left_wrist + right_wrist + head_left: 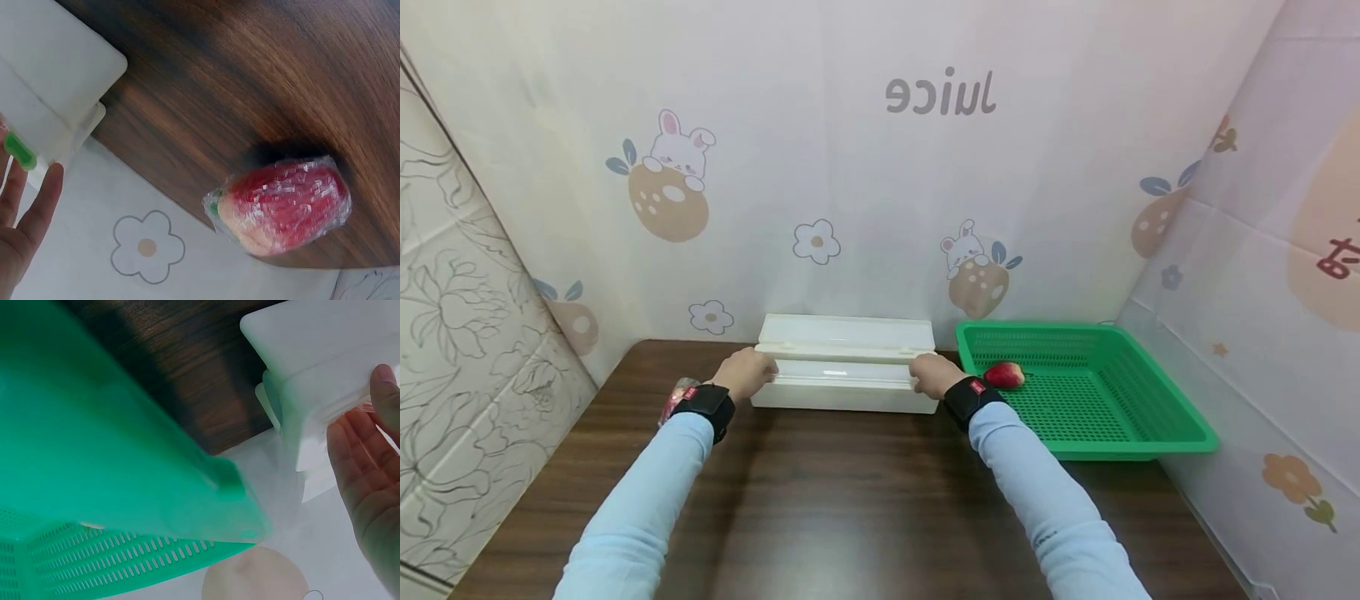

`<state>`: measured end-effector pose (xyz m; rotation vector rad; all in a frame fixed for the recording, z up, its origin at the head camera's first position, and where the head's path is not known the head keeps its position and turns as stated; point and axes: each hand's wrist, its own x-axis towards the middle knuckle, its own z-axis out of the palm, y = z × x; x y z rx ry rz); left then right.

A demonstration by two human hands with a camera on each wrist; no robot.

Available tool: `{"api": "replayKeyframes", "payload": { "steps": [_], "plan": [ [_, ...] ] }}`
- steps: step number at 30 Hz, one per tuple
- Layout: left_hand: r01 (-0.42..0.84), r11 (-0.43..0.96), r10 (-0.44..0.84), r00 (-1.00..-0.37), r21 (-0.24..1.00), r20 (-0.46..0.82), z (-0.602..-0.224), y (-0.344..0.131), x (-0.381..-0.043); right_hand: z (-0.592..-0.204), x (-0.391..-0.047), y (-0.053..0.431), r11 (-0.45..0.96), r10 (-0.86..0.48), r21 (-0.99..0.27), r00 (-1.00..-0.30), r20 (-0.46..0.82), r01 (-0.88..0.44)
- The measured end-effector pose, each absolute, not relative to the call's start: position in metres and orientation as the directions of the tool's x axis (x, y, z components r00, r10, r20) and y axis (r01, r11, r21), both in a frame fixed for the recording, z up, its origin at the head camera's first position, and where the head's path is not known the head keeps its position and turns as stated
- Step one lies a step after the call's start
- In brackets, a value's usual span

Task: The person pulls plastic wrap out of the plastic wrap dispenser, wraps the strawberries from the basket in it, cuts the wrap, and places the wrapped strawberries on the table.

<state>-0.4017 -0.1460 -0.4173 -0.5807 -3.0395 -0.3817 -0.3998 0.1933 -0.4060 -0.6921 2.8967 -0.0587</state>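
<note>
A long white box [842,398] lies on a dark wooden bench [820,500] between two hands, its lid [846,331] standing open beyond them. The left hand [742,375] is at the box's left end, two fingers spread apart beside a green tab [20,151]; the rest is cut off, so whether it grips anything cannot be told. The right hand [935,375], at the opposite end, pinches clear film [367,406] between thumb and fingers. To the left of the left hand, on the bench, rests a red-and-cream fruit [284,203] wrapped in clear film. To the right of the right hand sits a green basket [1195,439], with a red fruit [1004,375] inside, near that wrist.
</note>
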Motion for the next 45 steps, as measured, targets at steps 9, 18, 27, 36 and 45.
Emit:
{"api": "replayKeyframes", "payload": {
  "steps": [9,18,27,36,45],
  "plan": [
    [0.3,0.909,0.297,-0.953,0.288,0.056,-0.418,-0.146,-0.405,-0.402,-0.401,0.192,0.895,-0.445,-0.076,-0.883,-0.151,-0.439],
    [0.15,0.908,0.185,-0.981,0.391,-0.053,-0.414,-0.148,-0.41,-0.399,-0.404,0.195,0.901,-0.425,-0.149,-0.898,-0.116,-0.407],
    [0.178,0.921,0.198,-0.98,0.347,-0.024,-0.414,-0.146,-0.408,-0.402,-0.409,0.196,0.909,-0.406,-0.143,-0.91,-0.083,-0.393],
    [0.269,0.914,0.235,-0.961,0.305,0.146,-0.426,-0.145,-0.41,-0.399,-0.41,0.201,0.902,-0.406,-0.185,-0.913,-0.05,-0.391],
    [0.332,0.894,0.288,-0.94,0.3,0.18,-0.426,-0.143,-0.411,-0.391,-0.409,0.203,0.902,-0.395,-0.203,-0.918,-0.032,-0.381]
  ]
}}
